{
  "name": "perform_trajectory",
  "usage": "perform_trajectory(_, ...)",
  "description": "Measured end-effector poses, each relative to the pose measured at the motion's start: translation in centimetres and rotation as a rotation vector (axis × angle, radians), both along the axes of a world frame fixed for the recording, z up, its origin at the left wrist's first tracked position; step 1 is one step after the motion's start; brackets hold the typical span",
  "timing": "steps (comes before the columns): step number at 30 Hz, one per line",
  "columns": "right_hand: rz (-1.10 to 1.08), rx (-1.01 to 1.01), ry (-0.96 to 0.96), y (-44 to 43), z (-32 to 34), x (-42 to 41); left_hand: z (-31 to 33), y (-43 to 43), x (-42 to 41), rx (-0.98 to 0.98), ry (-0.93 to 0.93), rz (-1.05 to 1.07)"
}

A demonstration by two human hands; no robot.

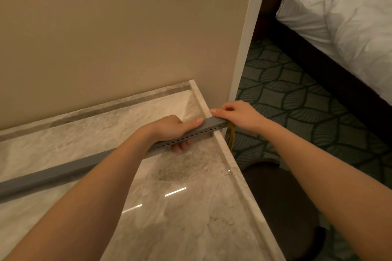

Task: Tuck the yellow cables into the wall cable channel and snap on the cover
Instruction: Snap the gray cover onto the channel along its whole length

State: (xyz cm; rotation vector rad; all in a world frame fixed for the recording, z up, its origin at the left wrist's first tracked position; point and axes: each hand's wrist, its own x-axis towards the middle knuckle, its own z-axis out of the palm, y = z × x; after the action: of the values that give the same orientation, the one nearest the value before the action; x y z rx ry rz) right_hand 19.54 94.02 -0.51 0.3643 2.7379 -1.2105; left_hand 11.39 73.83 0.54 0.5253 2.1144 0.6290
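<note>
A long grey cable channel (63,168) with a row of small holes along its side lies across the marble counter (186,207), its right end reaching the counter's edge. My left hand (174,128) is wrapped around the channel near that end, thumb on top and fingers underneath. My right hand (237,113) rests on top of the channel's right end, fingers pressed flat on it. Yellow cables (231,136) hang out of that end, down past the counter's edge. The channel's top looks closed by a grey cover.
A beige wall (116,27) rises behind the counter and ends in a white corner trim (246,38). Right of it lie green patterned carpet (297,101) and a bed with white bedding (350,17). A dark round stool (280,207) stands below the counter's edge.
</note>
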Motion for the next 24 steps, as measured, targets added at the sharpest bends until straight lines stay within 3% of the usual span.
perform_trajectory(2, -0.032, 0.154, 0.195, -0.7, 1.2, -0.5, 0.4, -0.8, -0.1, -0.006, -0.012, -0.022)
perform_trajectory(4, 0.039, 0.272, 0.265, -1.9, 2.4, -1.2, 0.8, -1.5, 0.0, 0.015, -0.01, -0.062)
perform_trajectory(9, 0.293, 0.573, 0.036, -6.8, 2.7, -3.2, 1.0, -1.8, 0.5, 0.059, 0.065, -0.073)
perform_trajectory(13, 0.301, 0.553, -0.051, -9.4, 1.1, -3.9, 0.9, -2.6, 0.1, 0.079, 0.077, -0.098)
perform_trajectory(19, 0.343, 0.518, -0.158, -10.5, 0.9, -4.6, 1.1, -4.5, -1.2, -0.124, 0.068, -0.127)
perform_trajectory(22, 0.399, 0.545, -0.179, -11.6, 0.6, -4.9, 0.8, -4.8, -0.5, -0.05, 0.089, -0.116)
perform_trajectory(24, 0.409, 0.542, -0.171, -11.9, 0.4, -4.9, 0.2, -5.0, 0.5, 0.034, 0.217, -0.063)
